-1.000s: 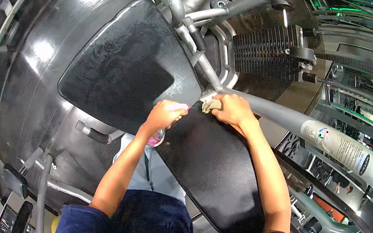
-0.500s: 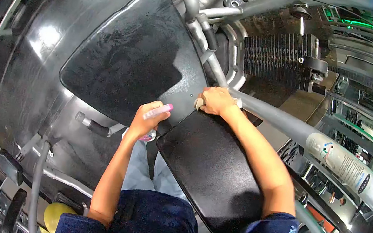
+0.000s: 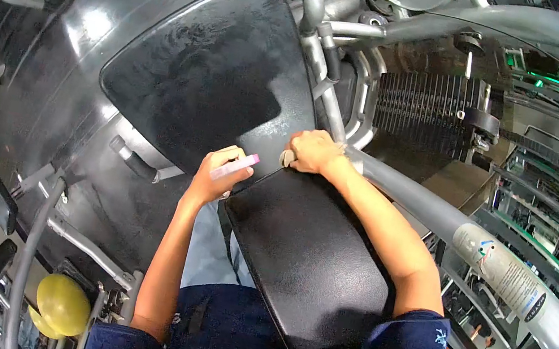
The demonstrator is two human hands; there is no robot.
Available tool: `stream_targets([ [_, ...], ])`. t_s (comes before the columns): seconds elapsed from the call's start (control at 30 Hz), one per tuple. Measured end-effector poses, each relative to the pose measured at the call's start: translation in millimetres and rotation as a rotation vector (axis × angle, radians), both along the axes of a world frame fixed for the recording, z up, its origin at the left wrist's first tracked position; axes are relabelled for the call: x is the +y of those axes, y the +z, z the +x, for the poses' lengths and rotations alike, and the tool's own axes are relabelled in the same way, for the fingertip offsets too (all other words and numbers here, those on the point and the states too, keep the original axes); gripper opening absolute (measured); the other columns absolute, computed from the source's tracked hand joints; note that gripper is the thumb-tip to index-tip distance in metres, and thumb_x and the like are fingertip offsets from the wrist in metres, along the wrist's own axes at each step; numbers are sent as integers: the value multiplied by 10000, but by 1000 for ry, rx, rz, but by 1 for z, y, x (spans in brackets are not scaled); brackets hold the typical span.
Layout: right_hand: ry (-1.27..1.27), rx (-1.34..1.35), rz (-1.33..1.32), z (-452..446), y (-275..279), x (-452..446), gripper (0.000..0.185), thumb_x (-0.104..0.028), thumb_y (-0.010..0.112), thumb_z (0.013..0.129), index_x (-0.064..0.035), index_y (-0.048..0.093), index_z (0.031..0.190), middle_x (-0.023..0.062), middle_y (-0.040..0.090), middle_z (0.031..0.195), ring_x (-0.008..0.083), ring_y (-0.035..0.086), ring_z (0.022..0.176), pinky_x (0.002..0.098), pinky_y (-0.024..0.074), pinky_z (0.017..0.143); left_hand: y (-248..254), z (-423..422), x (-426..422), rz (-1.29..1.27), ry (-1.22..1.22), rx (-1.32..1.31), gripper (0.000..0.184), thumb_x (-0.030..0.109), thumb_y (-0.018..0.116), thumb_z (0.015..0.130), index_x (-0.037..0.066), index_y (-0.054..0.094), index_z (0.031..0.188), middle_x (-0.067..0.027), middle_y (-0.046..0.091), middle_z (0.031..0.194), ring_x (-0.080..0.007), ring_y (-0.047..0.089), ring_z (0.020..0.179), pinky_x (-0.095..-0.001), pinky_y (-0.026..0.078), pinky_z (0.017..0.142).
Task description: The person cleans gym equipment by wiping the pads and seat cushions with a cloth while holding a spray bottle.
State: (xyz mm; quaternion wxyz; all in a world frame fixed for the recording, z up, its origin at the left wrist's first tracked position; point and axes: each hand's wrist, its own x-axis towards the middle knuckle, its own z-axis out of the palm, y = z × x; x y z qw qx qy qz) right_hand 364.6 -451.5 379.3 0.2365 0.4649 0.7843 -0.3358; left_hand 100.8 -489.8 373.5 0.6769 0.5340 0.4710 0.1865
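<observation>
My left hand (image 3: 212, 177) is closed around a spray bottle (image 3: 235, 166) with a whitish trigger head and a pink nozzle tip; its body is mostly hidden below the hand. My right hand (image 3: 315, 152) is bunched over a pale cloth (image 3: 287, 158), and only a bit of the cloth shows at the fingers. It presses near the seam between two black pads. The wide back pad (image 3: 201, 67) has wet-looking streaks and a dark shadow on it. Nearer my body lies the narrower seat pad (image 3: 305, 244), under my right forearm.
A thick grey frame tube (image 3: 429, 202) with a label runs along the right. Behind it stands a weight stack (image 3: 425, 111). A padded handle (image 3: 136, 159) sticks out at the left of the pads. Yellow rounded objects (image 3: 62, 306) sit at lower left.
My right hand with the cloth has shifted slightly left along the seam. The left hand keeps hold of the spray bottle, and the whole view has tilted a little.
</observation>
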Motion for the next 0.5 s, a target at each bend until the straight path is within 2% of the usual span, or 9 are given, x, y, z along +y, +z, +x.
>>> stream_targets([
  [0.07, 49, 8, -4, -4, 9, -6, 314, -284, 750, 751, -140, 766, 1029, 166, 740, 938, 359, 715, 920, 466, 558, 840, -1, -3, -6, -15, 8, -12, 178, 171, 712, 823, 25, 610, 814, -61, 558, 759, -158, 581, 694, -307, 441, 654],
  [0.13, 93, 162, -118, 4, 37, -11, 331, -277, 748, 736, -154, 766, 1043, 174, 738, 942, 361, 713, 920, 465, 559, 841, 1, -6, -9, -48, -58, -6, 152, 160, 697, 828, 31, 617, 826, -63, 580, 776, -169, 590, 694, -304, 449, 659],
  [0.27, 26, 178, -108, 31, 54, -18, 335, -290, 741, 728, -168, 769, 1039, 161, 740, 952, 362, 711, 911, 464, 561, 842, 1, -11, -19, -6, -92, 19, 136, 151, 695, 823, 37, 623, 835, -65, 594, 790, -173, 599, 702, -308, 459, 671],
  [0.3, -14, 187, -82, 30, 57, -14, 329, -303, 734, 734, -163, 770, 1030, 148, 743, 952, 359, 711, 902, 463, 561, 842, -2, -13, -20, 91, -95, -38, 139, 156, 707, 843, 50, 620, 818, -28, 578, 791, -126, 568, 683, -287, 444, 628],
  [0.33, 8, 164, -30, 32, 46, -13, 312, -316, 724, 755, -162, 769, 1022, 151, 742, 944, 353, 713, 900, 468, 562, 834, -4, -15, -23, 186, -99, -94, 153, 161, 719, 862, 64, 616, 801, 8, 562, 791, -79, 537, 664, -267, 429, 585],
  [0.37, 33, 115, 0, 29, 34, -10, 306, -321, 722, 763, -160, 769, 1020, 154, 743, 947, 350, 715, 907, 468, 563, 835, -7, -18, -26, 190, -93, -91, 153, 161, 719, 862, 64, 616, 801, 8, 562, 791, -79, 537, 664, -267, 429, 585],
  [0.43, 68, 46, -2, 15, 8, 1, 315, -341, 719, 777, -156, 768, 1027, 164, 745, 946, 352, 717, 923, 466, 566, 836, 2, -23, -27, 4, -125, -102, 179, 155, 744, 827, 37, 610, 810, -46, 567, 764, -138, 554, 680, -309, 442, 641],
  [0.47, 73, 49, 0, 8, 0, 1, 315, -341, 719, 777, -156, 768, 1027, 164, 745, 946, 352, 717, 923, 466, 566, 836, 2, -24, -29, 6, -120, -99, 179, 155, 744, 827, 37, 610, 810, -46, 567, 764, -138, 554, 680, -309, 442, 641],
  [0.5, 80, 51, -17, -2, -5, 1, 316, -342, 723, 770, -153, 769, 1019, 167, 745, 943, 354, 718, 922, 466, 567, 836, 0, -26, -32, -18, -135, -106, 178, 160, 749, 842, 55, 611, 803, -11, 560, 769, -101, 541, 689, -282, 430, 624],
])
